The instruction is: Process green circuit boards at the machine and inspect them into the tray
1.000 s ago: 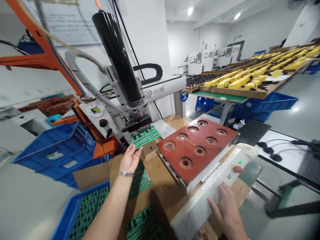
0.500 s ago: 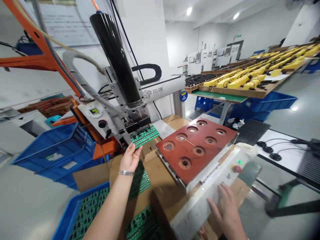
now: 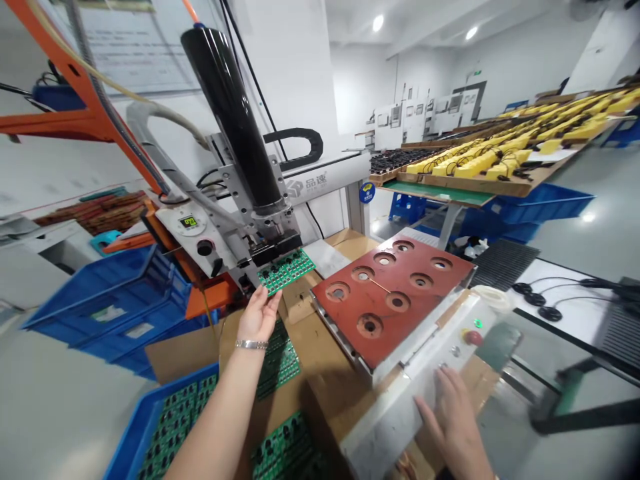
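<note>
Pinching the board (image 3: 289,269) by its near edge below the machine head (image 3: 275,248), left hand (image 3: 259,319) well apart from right hand (image 3: 454,407), loosely spread on the panel (image 3: 387,423); board not yet set down, more boards (image 3: 187,408) in the bin (image 3: 146,415), finished or not unclear.

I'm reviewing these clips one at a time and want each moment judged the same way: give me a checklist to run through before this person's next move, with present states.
1. Left hand has a grip on the circuit board: ok, fingers at its near edge.
2. Board free of the black machine head: cannot tell; its far edge lies close and contact is unclear.
3. Right hand off the red plate: ok, it is at the front panel.
4. Right fingers off the silver button: cannot tell; the fingertips cover that area.
5. Green light lit: ok.
6. Controller display lit: ok.
</note>
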